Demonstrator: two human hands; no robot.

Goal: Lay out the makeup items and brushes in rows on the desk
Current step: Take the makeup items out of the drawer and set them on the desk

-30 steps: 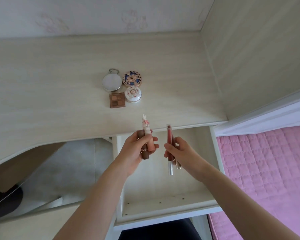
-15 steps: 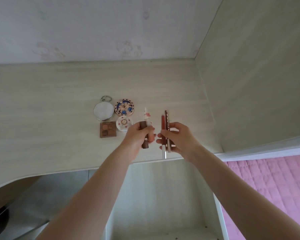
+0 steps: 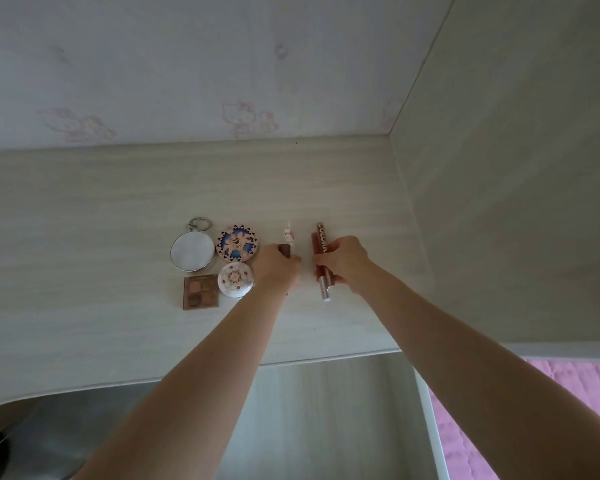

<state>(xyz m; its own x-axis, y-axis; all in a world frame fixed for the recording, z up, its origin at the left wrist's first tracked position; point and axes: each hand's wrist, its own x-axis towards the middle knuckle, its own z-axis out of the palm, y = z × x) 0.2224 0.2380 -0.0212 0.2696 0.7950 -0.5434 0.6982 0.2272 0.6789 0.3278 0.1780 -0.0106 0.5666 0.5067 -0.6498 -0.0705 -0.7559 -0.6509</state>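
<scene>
Two hands are down on the pale wood-grain desk (image 3: 84, 209), both just right of the blue-flowered round compact (image 3: 236, 243). The left hand (image 3: 278, 266) grips a brown tube (image 3: 285, 250) and a white figurine-topped stick (image 3: 288, 236), nearest the compact. Further right, the right hand (image 3: 343, 263) curls round two slim reddish-brown lip tubes with silver ends (image 3: 318, 251), pointing toward the wall.

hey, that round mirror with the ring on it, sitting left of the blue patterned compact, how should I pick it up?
Pinch the round mirror by its rim from the open left and near sides, since it lies flat and the blue patterned compact crowds its right. The metal ring at the far edge probably works too.
</scene>
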